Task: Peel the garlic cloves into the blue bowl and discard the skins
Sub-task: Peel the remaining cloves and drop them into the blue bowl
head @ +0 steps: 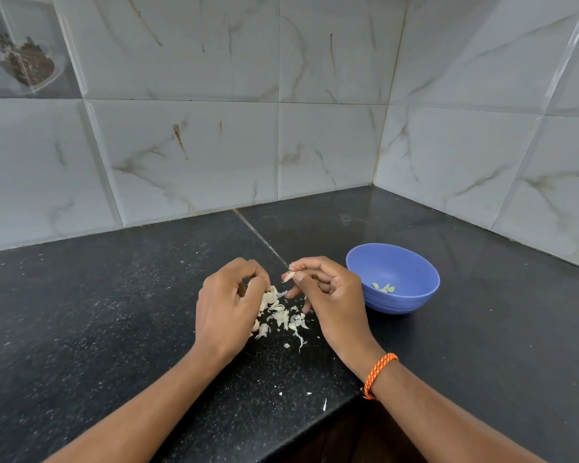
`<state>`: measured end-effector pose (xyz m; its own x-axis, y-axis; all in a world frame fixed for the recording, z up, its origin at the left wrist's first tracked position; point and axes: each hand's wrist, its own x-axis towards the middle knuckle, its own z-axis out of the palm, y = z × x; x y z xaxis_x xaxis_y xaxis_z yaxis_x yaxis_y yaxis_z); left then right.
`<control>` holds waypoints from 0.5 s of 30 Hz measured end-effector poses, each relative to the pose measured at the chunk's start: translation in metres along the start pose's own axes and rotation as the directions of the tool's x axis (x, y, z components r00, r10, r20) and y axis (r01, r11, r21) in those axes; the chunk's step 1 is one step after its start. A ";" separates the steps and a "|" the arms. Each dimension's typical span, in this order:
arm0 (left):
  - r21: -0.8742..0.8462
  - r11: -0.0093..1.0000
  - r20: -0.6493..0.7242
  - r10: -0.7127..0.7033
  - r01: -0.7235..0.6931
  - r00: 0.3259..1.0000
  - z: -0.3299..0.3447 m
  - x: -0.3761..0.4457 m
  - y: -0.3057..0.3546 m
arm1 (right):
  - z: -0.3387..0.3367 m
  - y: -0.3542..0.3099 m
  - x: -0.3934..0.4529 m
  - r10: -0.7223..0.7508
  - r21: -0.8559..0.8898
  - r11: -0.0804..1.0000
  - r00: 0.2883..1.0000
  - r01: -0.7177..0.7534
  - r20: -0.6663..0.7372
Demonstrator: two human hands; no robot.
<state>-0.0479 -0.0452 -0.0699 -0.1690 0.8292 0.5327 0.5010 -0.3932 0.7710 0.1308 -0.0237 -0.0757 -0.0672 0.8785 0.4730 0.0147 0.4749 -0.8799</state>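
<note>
- Two hands over a black counter (114, 312), working right above a scatter of papery garlic skins (283, 317).
- The right hand (328, 295) pinches a small garlic clove (288, 276) at its fingertips, with a bit of skin apparently on it, though it's too small to be sure.
- The left hand (228, 305) has its fingers curled down into the skin pile. Looks like it's bunched around some scraps or more garlic, but I can't see what's inside the curl.
- The blue bowl (411, 262) sits just beside the right hand, with a few peeled cloves (384, 288) lying at the bottom.
- An orange braided band (380, 372) is on the right wrist, and a few stray flakes (324, 405) sit near the front counter edge.
- What could go wrong, as I see it: the skins are light and close to the bowl, so a careless toss of the clove could carry skin in with it.
- Also, the flakes by the edge could get brushed onto the floor by a forearm.
- And a slick peeled clove could pop out of that pinch and get lost in the pile.
</note>
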 end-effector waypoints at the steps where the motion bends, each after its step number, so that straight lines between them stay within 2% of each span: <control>1: 0.011 1.000 -0.008 0.005 -0.005 1.000 0.001 0.000 -0.001 | 0.001 0.000 -0.001 -0.012 -0.017 1.000 1.000 0.012 0.013; 5: 0.102 0.993 -0.006 0.057 -0.056 0.998 0.003 0.001 -0.006 | 0.000 -0.001 -0.002 -0.018 -0.031 0.999 1.000 0.018 0.012; 15: -0.017 1.000 0.066 -0.020 0.021 0.998 0.004 0.001 -0.008 | -0.002 0.002 0.000 -0.004 -0.033 0.999 1.000 0.004 -0.006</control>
<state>-0.0491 -0.0394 -0.0771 -0.1225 0.8614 0.4930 0.4827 -0.3823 0.7880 0.1332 -0.0220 -0.0775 -0.0613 0.8768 0.4770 0.0476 0.4799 -0.8760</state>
